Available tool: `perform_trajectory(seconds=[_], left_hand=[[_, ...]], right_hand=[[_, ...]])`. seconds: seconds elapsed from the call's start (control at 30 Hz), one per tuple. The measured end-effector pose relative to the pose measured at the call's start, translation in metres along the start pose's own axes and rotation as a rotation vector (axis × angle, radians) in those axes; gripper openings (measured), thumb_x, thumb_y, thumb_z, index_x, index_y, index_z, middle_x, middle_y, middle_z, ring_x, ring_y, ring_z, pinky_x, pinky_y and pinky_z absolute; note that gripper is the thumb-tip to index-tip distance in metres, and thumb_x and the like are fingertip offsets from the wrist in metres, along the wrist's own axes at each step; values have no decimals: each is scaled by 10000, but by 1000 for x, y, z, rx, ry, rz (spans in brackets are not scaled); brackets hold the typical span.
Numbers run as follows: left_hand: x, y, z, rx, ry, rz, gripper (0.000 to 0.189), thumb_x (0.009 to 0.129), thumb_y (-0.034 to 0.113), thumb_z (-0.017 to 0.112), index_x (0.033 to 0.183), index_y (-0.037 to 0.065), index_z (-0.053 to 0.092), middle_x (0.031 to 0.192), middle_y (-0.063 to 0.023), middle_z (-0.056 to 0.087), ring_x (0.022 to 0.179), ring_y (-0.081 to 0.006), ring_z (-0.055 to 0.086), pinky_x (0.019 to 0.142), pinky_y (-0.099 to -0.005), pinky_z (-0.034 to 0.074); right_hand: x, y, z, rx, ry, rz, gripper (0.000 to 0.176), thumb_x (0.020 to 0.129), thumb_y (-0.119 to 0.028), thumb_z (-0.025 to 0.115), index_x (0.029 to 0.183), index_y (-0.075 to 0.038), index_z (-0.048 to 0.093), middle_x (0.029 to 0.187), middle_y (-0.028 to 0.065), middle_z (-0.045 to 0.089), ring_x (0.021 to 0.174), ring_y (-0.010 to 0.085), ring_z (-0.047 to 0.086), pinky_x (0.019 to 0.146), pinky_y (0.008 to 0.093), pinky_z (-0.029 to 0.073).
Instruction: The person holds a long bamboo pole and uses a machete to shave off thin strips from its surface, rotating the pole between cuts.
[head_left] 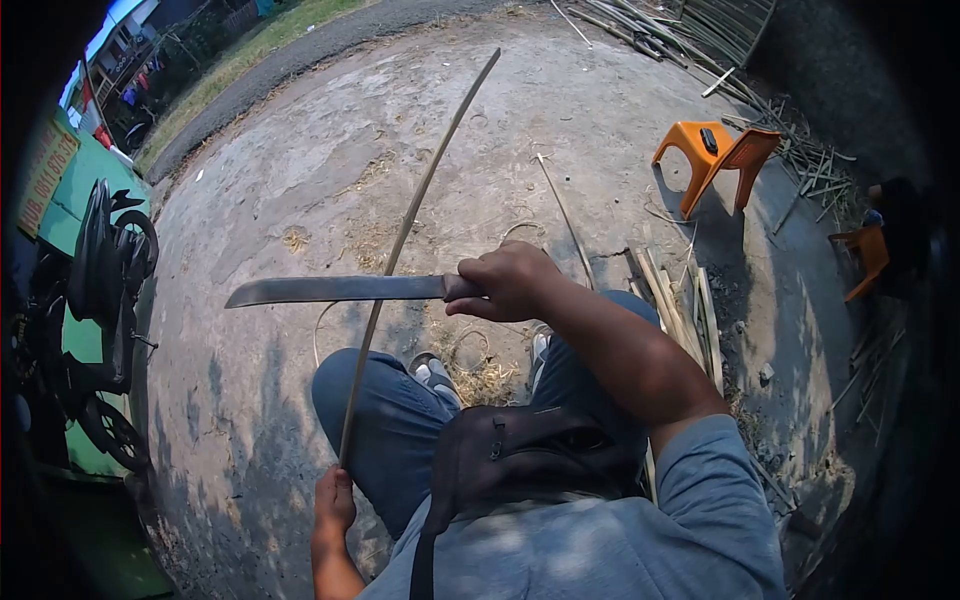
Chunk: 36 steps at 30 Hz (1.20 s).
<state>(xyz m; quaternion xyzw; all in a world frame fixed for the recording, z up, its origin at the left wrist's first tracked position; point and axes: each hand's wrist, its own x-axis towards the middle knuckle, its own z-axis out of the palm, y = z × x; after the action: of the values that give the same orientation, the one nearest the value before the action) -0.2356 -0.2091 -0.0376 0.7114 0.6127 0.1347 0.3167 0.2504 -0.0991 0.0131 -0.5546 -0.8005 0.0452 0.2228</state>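
My right hand is closed round the handle of a machete, its long blade pointing left in front of my knees. The blade overlaps a long, thin bamboo strip, crossing it near the strip's middle. Low on the left, my left hand grips the strip's near end beside my knee. From there the strip slants up and away to the right, over the concrete ground. A dark bag lies across my lap.
Bamboo pieces lie by my right knee, with shavings between my shoes. An orange chair with a small black object stands at the right. More bamboo is piled behind. A motorcycle stands at the left.
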Motion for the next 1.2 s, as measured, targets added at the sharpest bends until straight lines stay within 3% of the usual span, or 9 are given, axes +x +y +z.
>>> perform_trajectory(seconds=[0.13, 0.2, 0.33, 0.43, 0.53, 0.7, 0.8, 1.03, 1.2], left_hand=[[-2, -1, -2, 86, 19, -1, 832, 1041, 748, 304, 922, -26, 587, 740, -173, 570, 717, -308, 575, 665, -443, 432], [-5, -4, -1, 124, 35, -9, 823, 1046, 736, 307, 919, -28, 585, 755, -209, 574, 721, -359, 580, 671, -453, 435], [-3, -2, -2, 126, 57, 43, 806, 1056, 716, 306, 910, -27, 582, 750, -245, 568, 706, -420, 570, 662, -477, 433], [0, -5, -3, 127, 43, 65, 798, 1055, 718, 321, 894, -20, 579, 691, -175, 548, 654, -329, 558, 628, -438, 419], [-1, 3, 0, -6, 6, 28, 767, 1066, 675, 364, 896, -37, 591, 721, -225, 615, 711, -405, 655, 654, -478, 469], [-1, -11, 2, -28, 29, 44, 746, 1071, 661, 383, 870, -29, 584, 685, -196, 590, 653, -306, 607, 632, -442, 458], [-4, -14, 4, -29, 42, 52, 722, 1074, 646, 401, 851, -21, 566, 664, -197, 560, 629, -290, 575, 613, -437, 439], [-4, -7, 2, 12, 101, 145, 670, 1085, 602, 429, 836, -9, 543, 638, -183, 523, 598, -258, 522, 585, -424, 413], [0, -13, 14, -115, 71, 130, 674, 1088, 600, 422, 829, -12, 536, 632, -165, 514, 609, -219, 517, 580, -420, 404]], right_hand=[[7, 19, -7, -42, 95, -109, 530, 892, -679, 684, 827, -154, 671, 668, 97, 674, 694, 358, 714, 682, 492, 551], [12, 36, -16, 83, 45, 323, 568, 937, -685, 636, 904, -121, 699, 773, 138, 712, 816, 365, 732, 736, 477, 561], [12, 83, -14, 347, 361, 640, 614, 982, -684, 581, 1036, -92, 736, 856, 180, 748, 859, 385, 738, 772, 467, 562], [2, 78, -14, 203, 294, 665, 598, 990, -662, 585, 1041, -85, 734, 866, 188, 749, 868, 388, 741, 775, 468, 563], [-3, 48, -7, 173, 161, 453, 562, 972, -636, 623, 937, -80, 693, 829, 186, 731, 827, 409, 729, 748, 502, 565], [-1, -3, 7, -57, 124, -126, 529, 919, -656, 669, 845, -132, 657, 633, 100, 663, 603, 369, 695, 588, 474, 541], [6, 5, 0, -85, 96, -126, 530, 919, -662, 664, 850, -136, 659, 663, 98, 676, 625, 366, 699, 591, 478, 542], [13, 68, -7, 428, 338, 609, 523, 993, -604, 620, 1033, -90, 711, 842, 179, 741, 822, 374, 740, 746, 481, 565], [-4, 35, -10, 236, 186, 394, 523, 982, -600, 633, 994, -81, 694, 819, 186, 729, 803, 405, 729, 726, 498, 564]])
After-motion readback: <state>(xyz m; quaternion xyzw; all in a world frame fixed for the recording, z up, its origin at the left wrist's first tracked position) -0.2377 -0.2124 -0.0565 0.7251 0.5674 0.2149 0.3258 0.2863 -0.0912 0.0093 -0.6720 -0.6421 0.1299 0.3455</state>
